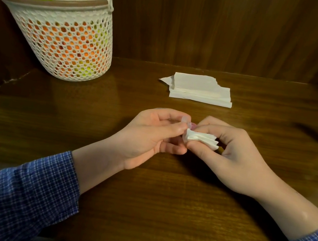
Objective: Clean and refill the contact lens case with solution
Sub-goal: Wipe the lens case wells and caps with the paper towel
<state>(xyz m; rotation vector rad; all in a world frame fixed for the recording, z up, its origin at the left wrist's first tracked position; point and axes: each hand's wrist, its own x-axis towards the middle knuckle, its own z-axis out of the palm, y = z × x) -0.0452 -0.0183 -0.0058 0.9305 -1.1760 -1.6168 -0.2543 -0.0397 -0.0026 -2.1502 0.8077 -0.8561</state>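
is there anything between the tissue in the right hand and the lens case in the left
Nothing visible. The right hand pinches the folded tissue, whose end meets the small clear lens case pinched in the left hand. The fingers hide the exact contact.

Lighting: warm and dim, falling from above onto my desk [161, 204]; corners and back panel [231, 27] sink into near-black. Shadows: soft, dark patches under my left hand [151, 138] and right hand [230, 152]. Glare: faint sheen on the wood grain; tissue stack [200, 89] reads brightest, near clipping. Focus: centre fairly sharp, slight softness throughout. Distortion: wide-angle bowing tilts the basket [62, 42] and curves the edges.
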